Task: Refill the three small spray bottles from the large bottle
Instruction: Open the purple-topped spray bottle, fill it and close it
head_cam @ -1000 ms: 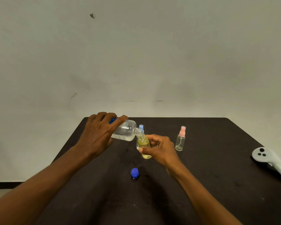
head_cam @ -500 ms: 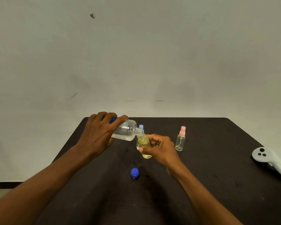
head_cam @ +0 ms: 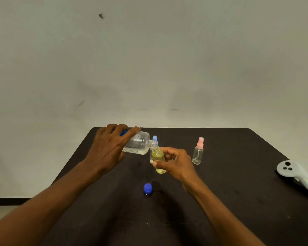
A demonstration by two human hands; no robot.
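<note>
My left hand [head_cam: 108, 148] grips the large clear bottle [head_cam: 139, 143], tipped nearly flat with its open neck over the mouth of a small yellow-tinted bottle [head_cam: 158, 158]. My right hand [head_cam: 176, 162] holds that small bottle just above the dark table [head_cam: 238, 201], with no spray top on it. Right behind it stands a small bottle with a light blue spray top [head_cam: 155, 138], mostly hidden. A clear small bottle with a pink spray top [head_cam: 198, 151] stands upright to the right, apart from my hands. The large bottle's blue cap [head_cam: 147, 188] lies on the table nearer to me.
A light grey hand controller [head_cam: 297, 174] lies at the table's right edge. A small black object [head_cam: 156, 185] sits next to the blue cap. A pale wall rises behind the table's far edge.
</note>
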